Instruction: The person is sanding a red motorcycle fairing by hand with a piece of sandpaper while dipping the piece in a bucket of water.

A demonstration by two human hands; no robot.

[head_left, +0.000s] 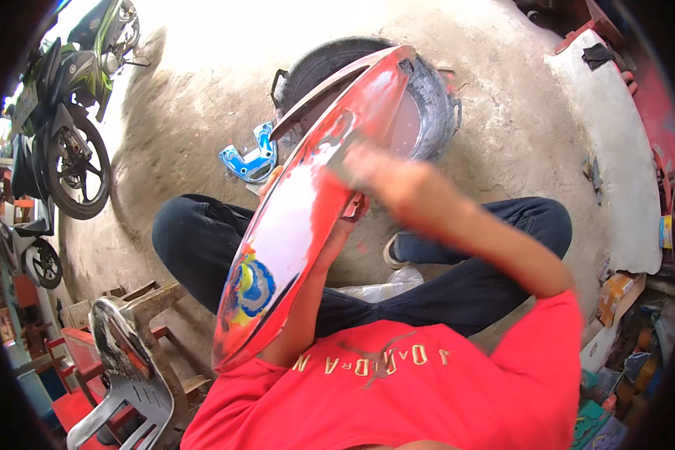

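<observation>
A long, curved motorcycle body panel slants across my lap, its far end over a black tub. It is red with white and grey patches, and a blue and yellow patch marks its near end. My left hand holds it from beneath, fingertips showing at its left edge and the palm hidden. My right hand, smeared by motion, is closed on a small grey flat piece against the panel's upper face. The piece resembles sandpaper, though blur hides its exact kind.
The black two-handled tub holds murky liquid. A blue and white plastic part lies beside it on the concrete floor. Motorcycles stand at left, a worn plastic chair at near left. A pale panel lies at right.
</observation>
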